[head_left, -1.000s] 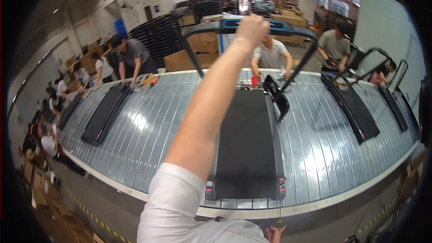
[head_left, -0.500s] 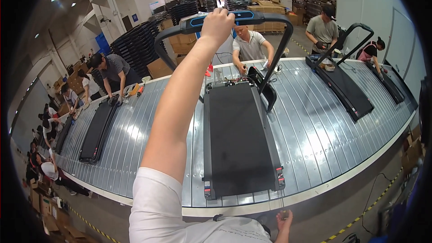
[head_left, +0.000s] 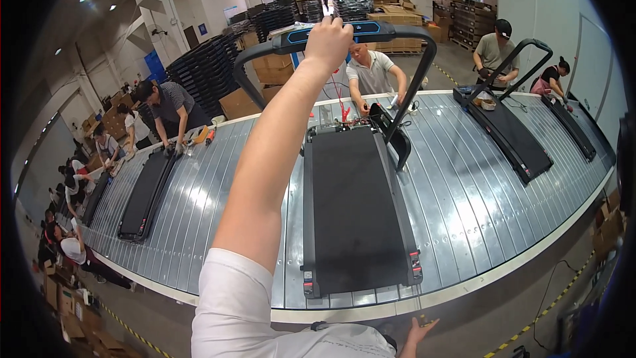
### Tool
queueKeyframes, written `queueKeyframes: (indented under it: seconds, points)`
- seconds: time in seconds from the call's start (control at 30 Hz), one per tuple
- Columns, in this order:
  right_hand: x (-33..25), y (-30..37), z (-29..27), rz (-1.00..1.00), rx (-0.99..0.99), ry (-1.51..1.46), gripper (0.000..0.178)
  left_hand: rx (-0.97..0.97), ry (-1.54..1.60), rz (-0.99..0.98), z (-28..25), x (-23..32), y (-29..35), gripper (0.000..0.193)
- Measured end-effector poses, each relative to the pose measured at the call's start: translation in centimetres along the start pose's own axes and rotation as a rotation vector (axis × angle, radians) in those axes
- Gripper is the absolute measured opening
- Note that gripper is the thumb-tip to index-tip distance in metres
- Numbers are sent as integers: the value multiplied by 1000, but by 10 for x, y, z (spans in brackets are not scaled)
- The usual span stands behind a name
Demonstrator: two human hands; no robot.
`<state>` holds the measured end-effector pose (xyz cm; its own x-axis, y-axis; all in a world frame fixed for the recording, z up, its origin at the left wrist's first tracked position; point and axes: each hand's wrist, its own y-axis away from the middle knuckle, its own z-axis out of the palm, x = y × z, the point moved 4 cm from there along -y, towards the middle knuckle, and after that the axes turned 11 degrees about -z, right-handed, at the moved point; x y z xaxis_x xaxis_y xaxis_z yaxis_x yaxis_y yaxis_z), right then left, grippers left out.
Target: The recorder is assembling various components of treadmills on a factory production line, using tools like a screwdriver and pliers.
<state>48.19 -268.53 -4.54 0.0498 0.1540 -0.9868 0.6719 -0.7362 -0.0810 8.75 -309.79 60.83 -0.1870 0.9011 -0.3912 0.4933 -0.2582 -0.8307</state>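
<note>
A black treadmill [head_left: 358,212] lies in front of me on the metal work surface, its handlebar frame raised at the far end. My left arm reaches up across the view, and my left hand [head_left: 329,41] is closed over the middle of the handlebar [head_left: 278,45], beside the blue-edged console. Low in the view, just off the near edge, my right hand [head_left: 421,329] has its thumb and fingers spread. A thin rod runs from the treadmill's near right corner toward that hand; whether the fingers touch it is unclear. Wires and parts show at the treadmill's far end.
Across the bench a co-worker [head_left: 374,74] works by a dark cover [head_left: 391,129]. More treadmills lie left [head_left: 147,192] and right [head_left: 510,129], with other people beside them. Behind stand stacked black frames [head_left: 205,69]. Yellow-black tape [head_left: 543,311] marks the floor.
My right hand has gone from curled fingers to spread ones. My left hand stays on the handlebar. Red clips now show near the treadmill's far end, and the co-worker opposite leans lower.
</note>
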Motion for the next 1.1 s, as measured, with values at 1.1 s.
queueKeyframes:
  seconds: [1.1]
  points:
    - [-72, 370, 96, 495, -650, -319, 17, 38, 128, -99, -100, -368, 161, 16]
